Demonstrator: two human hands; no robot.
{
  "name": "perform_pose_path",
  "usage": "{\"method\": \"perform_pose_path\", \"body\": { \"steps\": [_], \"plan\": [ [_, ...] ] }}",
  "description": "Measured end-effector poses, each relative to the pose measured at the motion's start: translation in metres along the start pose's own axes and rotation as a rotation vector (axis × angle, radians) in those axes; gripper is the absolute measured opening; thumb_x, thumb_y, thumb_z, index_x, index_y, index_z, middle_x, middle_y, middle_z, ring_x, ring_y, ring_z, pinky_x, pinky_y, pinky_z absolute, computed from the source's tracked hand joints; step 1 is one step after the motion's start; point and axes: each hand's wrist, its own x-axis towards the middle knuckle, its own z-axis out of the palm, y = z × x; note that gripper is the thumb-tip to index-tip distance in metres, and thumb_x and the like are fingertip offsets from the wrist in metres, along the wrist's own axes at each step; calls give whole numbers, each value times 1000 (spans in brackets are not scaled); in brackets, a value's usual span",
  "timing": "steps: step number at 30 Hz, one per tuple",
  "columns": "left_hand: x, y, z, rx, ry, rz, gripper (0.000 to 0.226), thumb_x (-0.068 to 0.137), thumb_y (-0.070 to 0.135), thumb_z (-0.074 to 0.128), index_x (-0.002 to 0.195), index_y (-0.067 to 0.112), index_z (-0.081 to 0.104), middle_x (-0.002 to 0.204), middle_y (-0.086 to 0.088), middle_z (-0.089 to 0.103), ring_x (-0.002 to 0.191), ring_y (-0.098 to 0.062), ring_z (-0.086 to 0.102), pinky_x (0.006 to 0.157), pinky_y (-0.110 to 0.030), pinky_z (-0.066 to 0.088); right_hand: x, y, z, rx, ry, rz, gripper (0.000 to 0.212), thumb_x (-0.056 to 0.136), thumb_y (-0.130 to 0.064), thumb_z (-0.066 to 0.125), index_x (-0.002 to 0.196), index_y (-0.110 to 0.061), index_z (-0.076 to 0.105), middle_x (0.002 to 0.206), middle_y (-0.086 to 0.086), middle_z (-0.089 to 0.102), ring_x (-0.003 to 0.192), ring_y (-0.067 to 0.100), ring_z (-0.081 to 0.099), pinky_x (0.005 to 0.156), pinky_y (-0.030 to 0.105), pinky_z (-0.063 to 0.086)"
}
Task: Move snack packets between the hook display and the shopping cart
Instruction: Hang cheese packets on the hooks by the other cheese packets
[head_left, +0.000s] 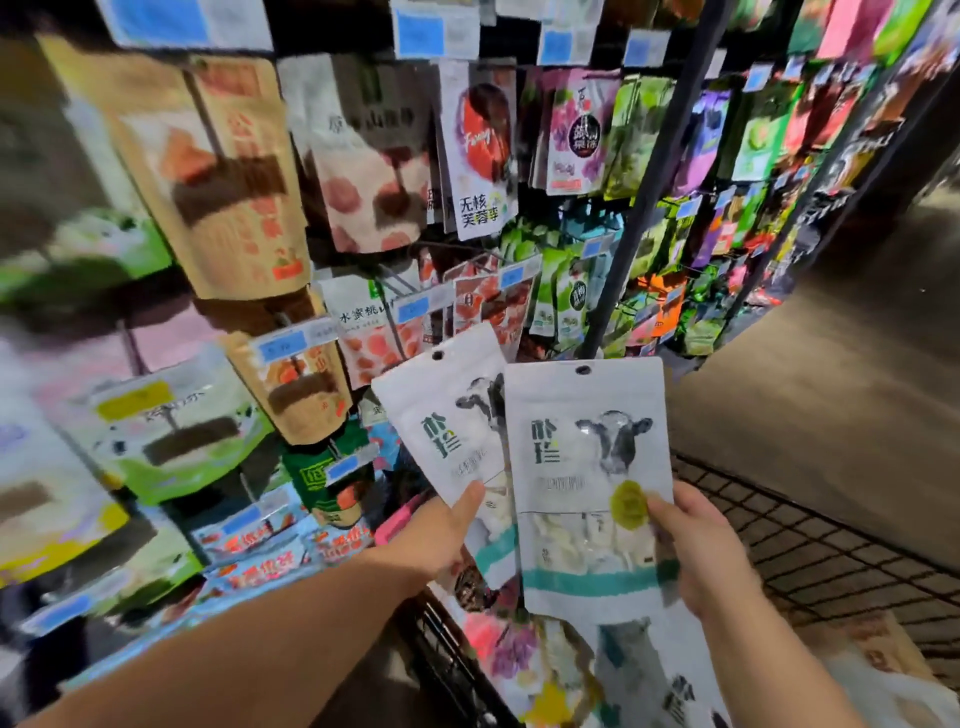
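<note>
My left hand (441, 535) holds a white snack packet with a cow print (447, 426), thumb on its front near the lower edge. A second, matching cow packet (587, 467) is upright in my right hand (706, 551), pinched at its right side, and it overlaps the first one. Both packets are raised in front of the hook display (363, 156), which is crowded with hanging snack bags. Below my hands is the black wire shopping cart (810, 540); more packets lie inside it (530, 654), including another cow packet (654, 670).
Blue price tags (283, 345) stick out on hook ends near the left packet. A black upright post (649, 176) divides the display panels. Bare brown floor (831, 374) lies to the right of the racks.
</note>
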Motion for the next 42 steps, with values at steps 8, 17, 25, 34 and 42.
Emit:
{"method": "perform_pose_path", "body": {
  "steps": [8,17,25,34,42],
  "plan": [
    [-41,13,-41,-281,147,169,34,76,73,41,100,56,59,113,19,65,99,-7,63,89,-30,52,-5,-32,72,-171,-180,-185,9,80,-29,69,89,-26,72,83,13,73,76,32,67,73,47,53],
    [-83,8,-122,-264,334,264,42,92,57,27,117,41,56,110,22,64,101,6,61,90,-13,46,-45,-88,145,-346,-197,-470,18,94,-17,57,77,-17,63,60,13,59,57,26,52,59,34,40],
    [-138,-5,-198,-173,585,318,18,100,39,33,106,39,50,108,22,56,99,3,52,69,6,33,-103,-133,233,-286,-412,-693,18,93,-13,58,80,-22,67,55,-5,62,44,1,51,44,16,38],
    [-195,-25,-260,-242,892,319,16,101,39,35,109,35,49,101,19,57,95,-4,55,68,-9,37,-137,-156,316,-229,-796,-604,18,99,-19,52,90,-23,67,54,-11,55,44,1,45,49,22,33],
    [-233,-35,-291,-359,1049,319,42,98,48,37,115,22,66,106,5,71,95,-14,66,81,-25,52,-171,-157,344,-331,-1092,-547,54,71,-32,85,114,-32,53,101,-13,70,82,-2,68,65,17,51]
  ]
}}
